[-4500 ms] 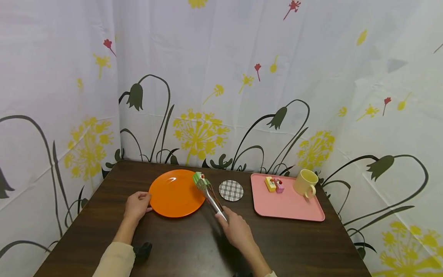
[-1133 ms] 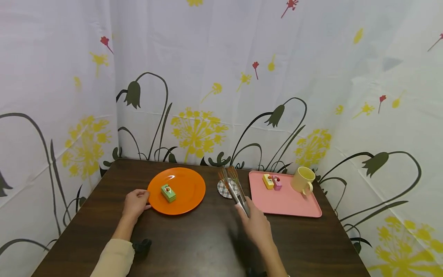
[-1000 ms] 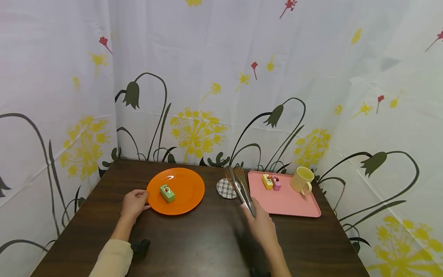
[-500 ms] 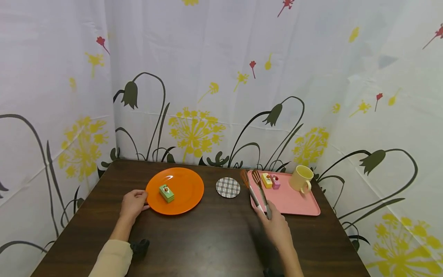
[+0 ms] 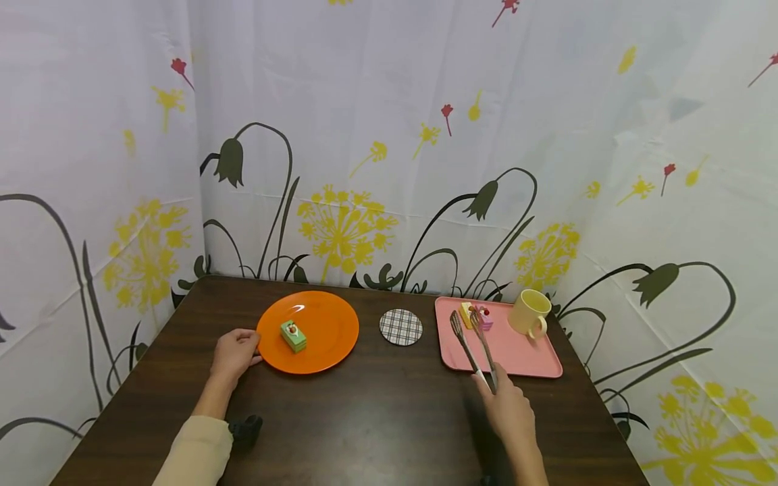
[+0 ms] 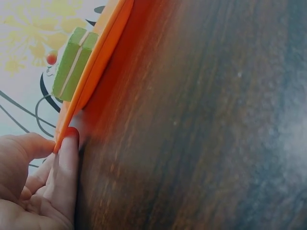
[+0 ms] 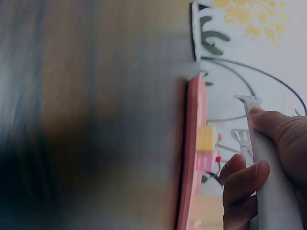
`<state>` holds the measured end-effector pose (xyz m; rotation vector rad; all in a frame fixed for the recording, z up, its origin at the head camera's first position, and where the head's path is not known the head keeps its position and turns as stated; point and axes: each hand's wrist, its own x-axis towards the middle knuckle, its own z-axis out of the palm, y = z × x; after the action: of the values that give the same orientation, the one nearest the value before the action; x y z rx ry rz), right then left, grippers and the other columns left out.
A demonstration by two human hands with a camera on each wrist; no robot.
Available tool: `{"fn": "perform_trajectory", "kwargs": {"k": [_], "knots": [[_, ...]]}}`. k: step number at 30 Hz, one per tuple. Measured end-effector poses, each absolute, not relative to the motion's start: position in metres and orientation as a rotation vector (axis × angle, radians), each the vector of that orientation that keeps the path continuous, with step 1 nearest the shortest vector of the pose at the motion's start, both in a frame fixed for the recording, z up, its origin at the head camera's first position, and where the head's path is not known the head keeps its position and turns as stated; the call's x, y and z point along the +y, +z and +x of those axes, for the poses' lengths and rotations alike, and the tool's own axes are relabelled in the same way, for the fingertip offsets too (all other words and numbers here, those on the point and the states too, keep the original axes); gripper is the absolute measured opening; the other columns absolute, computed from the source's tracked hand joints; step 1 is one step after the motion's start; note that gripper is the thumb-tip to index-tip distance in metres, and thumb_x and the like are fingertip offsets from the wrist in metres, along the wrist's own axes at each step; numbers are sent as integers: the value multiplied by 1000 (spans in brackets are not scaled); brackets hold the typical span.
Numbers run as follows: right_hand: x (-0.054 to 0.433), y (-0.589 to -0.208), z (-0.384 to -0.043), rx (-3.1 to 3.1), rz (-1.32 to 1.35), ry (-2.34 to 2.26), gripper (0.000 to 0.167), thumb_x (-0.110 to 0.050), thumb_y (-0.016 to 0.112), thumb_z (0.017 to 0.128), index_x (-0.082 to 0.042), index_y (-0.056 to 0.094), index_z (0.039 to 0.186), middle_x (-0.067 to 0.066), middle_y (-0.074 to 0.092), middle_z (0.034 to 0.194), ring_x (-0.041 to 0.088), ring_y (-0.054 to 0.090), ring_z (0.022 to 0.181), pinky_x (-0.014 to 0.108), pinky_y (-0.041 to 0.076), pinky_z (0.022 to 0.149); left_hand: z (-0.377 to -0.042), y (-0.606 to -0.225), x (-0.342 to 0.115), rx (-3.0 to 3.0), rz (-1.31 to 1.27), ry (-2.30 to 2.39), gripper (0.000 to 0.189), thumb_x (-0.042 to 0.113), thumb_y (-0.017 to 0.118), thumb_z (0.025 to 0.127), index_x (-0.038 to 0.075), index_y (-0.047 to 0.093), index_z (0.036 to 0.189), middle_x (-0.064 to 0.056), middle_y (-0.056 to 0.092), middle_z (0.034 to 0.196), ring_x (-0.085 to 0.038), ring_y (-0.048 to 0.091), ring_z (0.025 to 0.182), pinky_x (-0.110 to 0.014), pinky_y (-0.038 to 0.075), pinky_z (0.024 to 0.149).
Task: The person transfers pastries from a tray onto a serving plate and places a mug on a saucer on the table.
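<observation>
My left hand (image 5: 234, 354) pinches the left rim of an orange plate (image 5: 328, 344), thumb above and fingers beneath, as the left wrist view shows. A toy slice of green cake (image 5: 294, 337) lies on that plate. In my right hand (image 5: 509, 412) I hold metal tongs (image 5: 467, 347), their two arms spread apart with nothing between them. The tongs' tips hover over the left part of a pink tray (image 5: 516, 354), close to a yellow toy cake (image 5: 466, 314) and a pink toy cake (image 5: 485, 318) standing side by side. One tong tip partly covers these cakes in the head view.
A pale yellow mug (image 5: 527, 312) stands at the tray's back right corner. A round checked coaster (image 5: 401, 327) lies between plate and tray on the dark wooden table (image 5: 358, 418). A flower-printed curtain (image 5: 377, 135) encloses the table's back and sides.
Earlier the tongs held the green cake at the plate's right edge; it now lies on the plate, released. My right hand has carried the tongs right, over the tray. My left hand stays put.
</observation>
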<state>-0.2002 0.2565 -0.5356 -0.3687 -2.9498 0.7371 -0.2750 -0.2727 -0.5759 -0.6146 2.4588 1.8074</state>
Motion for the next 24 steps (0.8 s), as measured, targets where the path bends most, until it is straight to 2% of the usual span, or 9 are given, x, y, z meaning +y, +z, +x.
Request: {"fn": "perform_trajectory", "kwargs": {"k": [7, 14, 19, 24], "knots": [[268, -542, -199, -2982, -377, 589, 61, -54, 59, 107, -7, 53, 146, 34, 74, 113, 60, 72, 94, 71, 56, 69, -275, -575, -274, 2472, -637, 1791, 53, 28, 48, 113, -8, 49, 151, -32, 57, 147, -33, 69, 118, -19, 64, 77], [271, -546, -203, -2989, -345, 607, 48, -48, 61, 107, -5, 57, 130, 28, 73, 93, 56, 72, 82, 60, 52, 54, -273, -574, -276, 2490, -622, 1779, 53, 28, 47, 113, -9, 49, 150, -33, 57, 147, -35, 68, 121, -19, 65, 78], [270, -548, -204, -2993, -341, 620, 48, -46, 62, 107, -5, 58, 133, 32, 73, 100, 58, 72, 86, 62, 53, 56, -272, -575, -276, 2487, -622, 1773, 54, 29, 47, 113, -8, 49, 151, -33, 57, 148, -36, 67, 123, -20, 65, 78], [272, -547, -206, -2999, -368, 617, 45, -44, 63, 107, -4, 58, 128, 35, 73, 101, 60, 71, 87, 65, 54, 58, -273, -576, -274, 2479, -601, 1776, 54, 29, 47, 113, -9, 48, 152, -33, 56, 147, -34, 68, 120, -19, 64, 78]]}}
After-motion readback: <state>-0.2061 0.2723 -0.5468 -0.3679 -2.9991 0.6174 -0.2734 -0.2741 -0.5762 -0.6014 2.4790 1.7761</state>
